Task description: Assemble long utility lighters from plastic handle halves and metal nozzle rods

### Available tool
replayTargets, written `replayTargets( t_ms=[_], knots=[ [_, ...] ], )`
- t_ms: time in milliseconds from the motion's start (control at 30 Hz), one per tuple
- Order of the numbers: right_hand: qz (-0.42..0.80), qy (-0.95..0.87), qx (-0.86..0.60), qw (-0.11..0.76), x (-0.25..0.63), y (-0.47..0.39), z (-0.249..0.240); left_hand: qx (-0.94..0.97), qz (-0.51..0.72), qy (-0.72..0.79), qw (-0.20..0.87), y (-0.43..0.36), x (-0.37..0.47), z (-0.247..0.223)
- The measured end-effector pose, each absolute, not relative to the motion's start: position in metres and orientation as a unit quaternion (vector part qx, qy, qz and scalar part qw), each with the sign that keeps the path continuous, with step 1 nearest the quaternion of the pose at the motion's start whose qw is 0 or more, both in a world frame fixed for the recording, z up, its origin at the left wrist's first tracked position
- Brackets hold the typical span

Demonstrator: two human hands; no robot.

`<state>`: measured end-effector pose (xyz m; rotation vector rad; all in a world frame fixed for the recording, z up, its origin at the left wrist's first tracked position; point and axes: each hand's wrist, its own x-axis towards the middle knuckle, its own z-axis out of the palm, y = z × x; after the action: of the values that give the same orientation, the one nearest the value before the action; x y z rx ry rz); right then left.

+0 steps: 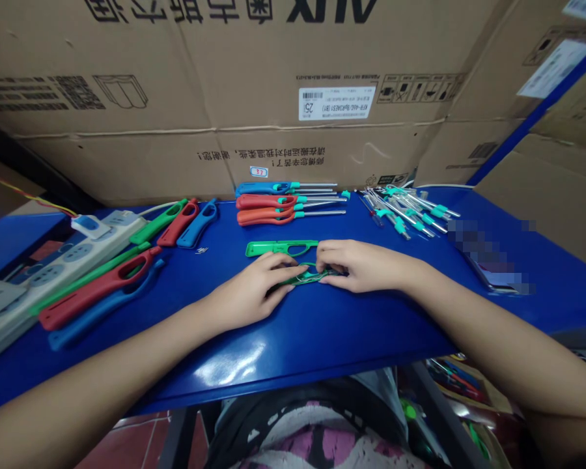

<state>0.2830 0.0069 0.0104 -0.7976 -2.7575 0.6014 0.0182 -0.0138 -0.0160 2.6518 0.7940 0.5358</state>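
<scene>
Both hands meet over a green lighter shell half near the middle of the blue table. My left hand grips its left end between thumb and fingers. My right hand pinches at its right part, and thin metal or wire shows inside the shell; the small parts under the fingertips are hidden. Just behind lies another green shell half, its right end reaching to my right hand. Farther back, several assembled long-nosed lighters in red, orange and blue lie side by side, metal tubes pointing right.
A pile of metal tubes with teal parts lies at the back right, a blurred phone beside it. Coloured shell halves and a power strip occupy the left. Cardboard walls the back.
</scene>
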Motion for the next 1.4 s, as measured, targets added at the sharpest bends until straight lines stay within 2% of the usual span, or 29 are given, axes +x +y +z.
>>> replayTargets(
  t_ms=[600, 833, 1233, 1400],
  knots=[
    [0.194, -0.938, -0.250, 0.140, 0.283, 0.007, 0.011, 0.913, 0.257, 0.293, 0.120, -0.018, 0.021, -0.015],
    [0.125, -0.958, -0.227, 0.124, 0.280, 0.008, 0.004, 0.914, 0.252, 0.291, 0.130, -0.017, 0.019, -0.016],
    [0.026, -0.976, -0.192, 0.095, 0.275, 0.005, 0.005, 0.933, 0.204, 0.270, 0.122, -0.014, 0.019, -0.017],
    [0.010, -0.965, -0.206, 0.159, 0.276, 0.005, 0.003, 0.944, 0.154, 0.277, 0.090, -0.018, 0.020, -0.013]
  ],
)
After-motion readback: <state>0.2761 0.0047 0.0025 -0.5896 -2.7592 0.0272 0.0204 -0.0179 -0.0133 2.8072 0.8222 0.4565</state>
